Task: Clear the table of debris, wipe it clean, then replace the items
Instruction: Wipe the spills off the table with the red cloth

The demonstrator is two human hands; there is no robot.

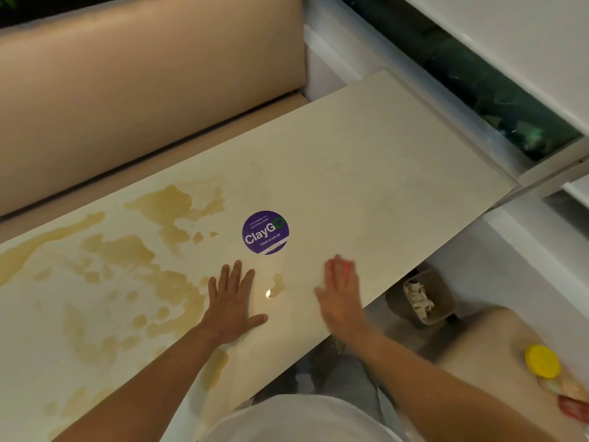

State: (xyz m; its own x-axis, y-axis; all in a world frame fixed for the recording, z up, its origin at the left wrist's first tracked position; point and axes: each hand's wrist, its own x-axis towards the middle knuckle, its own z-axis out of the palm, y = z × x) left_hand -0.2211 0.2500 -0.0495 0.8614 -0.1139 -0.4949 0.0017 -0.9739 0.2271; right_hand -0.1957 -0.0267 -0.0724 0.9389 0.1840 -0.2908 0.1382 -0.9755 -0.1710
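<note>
Table: a long cream rectangular tabletop (366,161) runs from lower left to upper right, beside a beige padded bench (127,90).
Spill: tan-brown liquid puddles (127,250) cover the left half of the tabletop in irregular patches; one small droplet patch (276,287) lies between the two hands.
Sticker: a round purple "ClayGo" sticker (265,232) is stuck flat to the tabletop, just beyond the hands.
Left hand: the left hand (231,303) lies palm down on the tabletop, fingers straight and spread, at the edge of the spill; it holds nothing.
Right hand: the right hand (339,295) is palm down near the table's near edge, fingers straight and close together, blurred. A pink-red item (342,266) shows under the fingertips; what it is, and whether the fingers press it, cannot be told.
Bin: a small grey square waste bin (427,296) stands on the floor below the near table edge, with crumpled white paper (417,298) inside.
Stool: a beige padded seat (484,355) to the right carries a round yellow lid (541,361) and other blurred items at the frame edge.
</note>
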